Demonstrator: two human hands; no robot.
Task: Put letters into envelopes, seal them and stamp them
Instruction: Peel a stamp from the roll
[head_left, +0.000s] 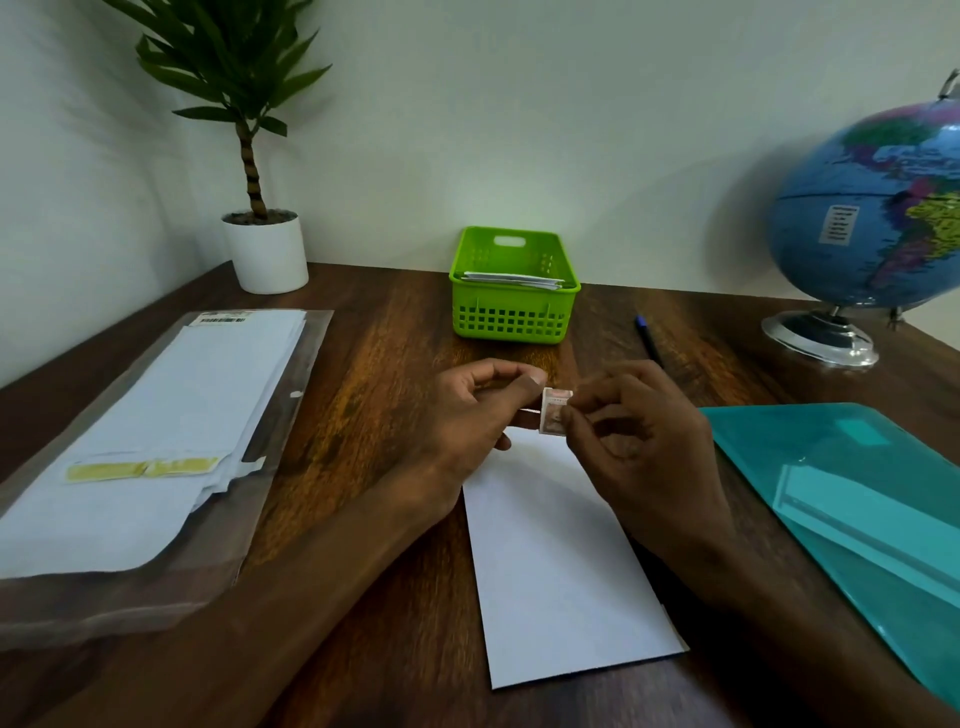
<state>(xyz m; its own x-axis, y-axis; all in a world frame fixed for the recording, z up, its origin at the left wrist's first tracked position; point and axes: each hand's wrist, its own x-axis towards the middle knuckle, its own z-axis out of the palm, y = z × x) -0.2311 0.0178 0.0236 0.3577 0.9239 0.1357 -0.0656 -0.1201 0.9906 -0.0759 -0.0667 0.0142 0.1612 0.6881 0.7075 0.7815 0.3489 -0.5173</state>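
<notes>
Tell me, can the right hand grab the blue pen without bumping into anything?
Probably yes. The pen lies on bare table just beyond the right hand, with nothing between them. But that hand is pinching the stamp with the left hand, so it must let go first.

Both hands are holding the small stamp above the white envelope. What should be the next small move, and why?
Probably lower the stamp and press it onto the far end of the white envelope. Left hand and right hand pinch it just above that end, and no stamp shows on the envelope.
</notes>
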